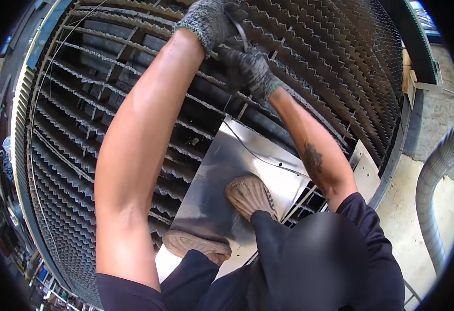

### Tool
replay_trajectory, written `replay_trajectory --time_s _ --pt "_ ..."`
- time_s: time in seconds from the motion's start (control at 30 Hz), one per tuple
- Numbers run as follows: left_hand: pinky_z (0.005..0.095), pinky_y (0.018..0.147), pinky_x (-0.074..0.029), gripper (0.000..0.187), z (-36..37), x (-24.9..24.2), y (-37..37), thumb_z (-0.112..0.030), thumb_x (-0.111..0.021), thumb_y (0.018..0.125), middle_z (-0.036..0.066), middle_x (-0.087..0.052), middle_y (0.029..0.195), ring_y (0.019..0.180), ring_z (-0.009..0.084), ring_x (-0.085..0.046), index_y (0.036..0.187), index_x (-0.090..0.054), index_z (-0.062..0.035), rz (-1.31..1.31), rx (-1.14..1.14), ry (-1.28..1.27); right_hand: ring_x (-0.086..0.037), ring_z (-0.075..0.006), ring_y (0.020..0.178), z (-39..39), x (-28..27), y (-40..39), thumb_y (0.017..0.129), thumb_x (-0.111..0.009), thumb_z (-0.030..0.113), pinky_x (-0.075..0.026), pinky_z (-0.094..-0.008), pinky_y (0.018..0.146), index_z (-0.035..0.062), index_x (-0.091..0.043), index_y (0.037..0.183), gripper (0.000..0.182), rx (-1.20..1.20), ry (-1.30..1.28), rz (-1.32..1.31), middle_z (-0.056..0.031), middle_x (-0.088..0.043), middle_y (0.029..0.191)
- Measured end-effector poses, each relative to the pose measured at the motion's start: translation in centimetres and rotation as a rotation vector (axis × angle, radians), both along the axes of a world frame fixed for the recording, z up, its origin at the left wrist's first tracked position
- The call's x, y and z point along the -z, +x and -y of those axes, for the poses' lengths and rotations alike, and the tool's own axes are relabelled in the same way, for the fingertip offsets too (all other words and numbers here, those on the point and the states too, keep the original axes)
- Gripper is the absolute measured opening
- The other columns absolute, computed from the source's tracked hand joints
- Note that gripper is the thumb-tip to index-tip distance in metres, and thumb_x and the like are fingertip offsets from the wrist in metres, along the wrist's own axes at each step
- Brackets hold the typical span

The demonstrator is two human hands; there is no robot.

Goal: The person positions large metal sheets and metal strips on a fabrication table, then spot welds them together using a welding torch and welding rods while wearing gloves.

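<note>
My left hand [209,23], in a grey knitted glove with dark fingertips, reaches to the top of the view over the toothed metal slats [310,41]. Just below and to its right is my right hand [250,72], gloved the same way, with its fingers curled. A thin, pale, curved strip [241,35] runs between the two hands, and both appear closed on its ends. Dark glove fingers blur against the slats, so the exact grip is partly hidden.
I stand in tan shoes [250,194] on a shiny metal sheet [211,179] laid over the slats. A thin wire [253,150] crosses the sheet. Gaps open between the slats. A raised frame edge [22,103] borders the left; a grey flexible hose [432,192] stands on the right floor.
</note>
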State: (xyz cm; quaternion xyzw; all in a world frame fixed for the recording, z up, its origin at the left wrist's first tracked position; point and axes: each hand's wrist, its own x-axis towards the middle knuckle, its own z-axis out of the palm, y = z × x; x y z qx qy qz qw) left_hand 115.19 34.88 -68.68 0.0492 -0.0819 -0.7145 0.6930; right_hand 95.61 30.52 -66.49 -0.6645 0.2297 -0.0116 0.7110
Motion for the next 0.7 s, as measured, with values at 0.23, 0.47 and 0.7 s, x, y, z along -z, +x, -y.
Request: replay_trajectory --time_s 0.23,0.47,0.7 --pt "0.0287 0.060 -0.046 0.032 -16.2 -15.3 -10.7 -0.037 -0.046 0.106 -0.002 -0.042 0.066 0.061 0.0105 -0.045 0.085 -0.047 -0.0130 0.501 -0.465 0.702 -0.060 -0.0286 0.056 -11.9 -3.3 -5.1 0.084 -0.067 0.023 -0.049 -0.0402 0.055 0.0064 -0.069 0.088 0.018 -0.189 -0.885 0.170 -0.0130 -0.058 0.060" --pt "0.0309 0.046 -0.040 0.038 -33.5 -3.9 -18.7 -0.050 -0.055 0.100 -0.008 -0.031 0.049 0.040 0.0103 -0.030 0.077 -0.054 -0.0190 0.304 -0.762 1.218 -0.057 -0.0309 0.052 -22.2 5.8 -7.3 0.074 -0.060 0.020 -0.041 -0.0465 0.050 0.0100 -0.061 0.065 0.013 -0.673 -1.119 0.115 -0.0133 -0.057 0.056" --pt "0.0256 0.041 -0.031 0.033 -24.1 -13.9 -16.0 -0.041 -0.053 0.102 -0.007 -0.029 0.051 0.040 0.0087 -0.026 0.083 -0.054 -0.0149 0.083 -0.862 0.946 -0.065 -0.0300 0.060 -14.7 -3.9 -5.6 0.088 -0.065 0.032 -0.049 -0.0425 0.058 0.0100 -0.071 0.074 0.027 -0.612 -0.642 0.142 -0.0138 -0.064 0.062"
